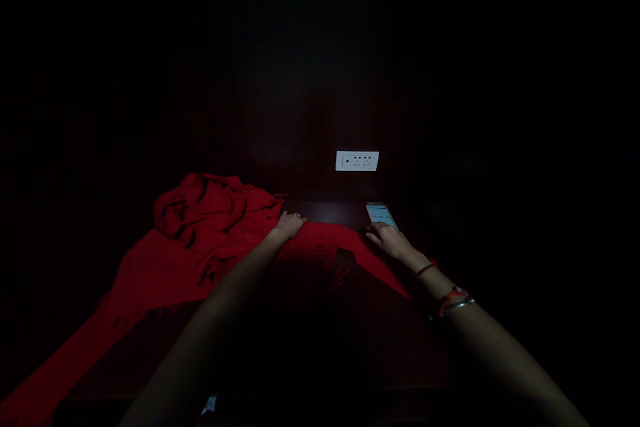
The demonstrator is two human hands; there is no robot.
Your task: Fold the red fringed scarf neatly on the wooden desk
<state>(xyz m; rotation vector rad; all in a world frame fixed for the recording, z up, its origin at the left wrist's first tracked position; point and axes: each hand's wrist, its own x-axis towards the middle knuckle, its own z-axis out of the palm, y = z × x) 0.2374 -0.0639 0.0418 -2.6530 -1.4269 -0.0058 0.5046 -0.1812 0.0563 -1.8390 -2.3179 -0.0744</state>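
A red fringed scarf (200, 240) lies crumpled across a dark wooden table (330, 210), one end trailing off to the lower left. My left hand (289, 223), with a ring on one finger, rests on the scarf's upper edge, fingers curled over the cloth. My right hand (390, 240) lies on the scarf's right end, fingers flat, fingertips touching a lit phone (381, 215) that lies on the table. Bracelets circle my right wrist.
The room is very dark. A white wall socket plate (357, 161) sits on the dark panel behind the table. A small pale scrap (209, 405) shows at the table's near edge.
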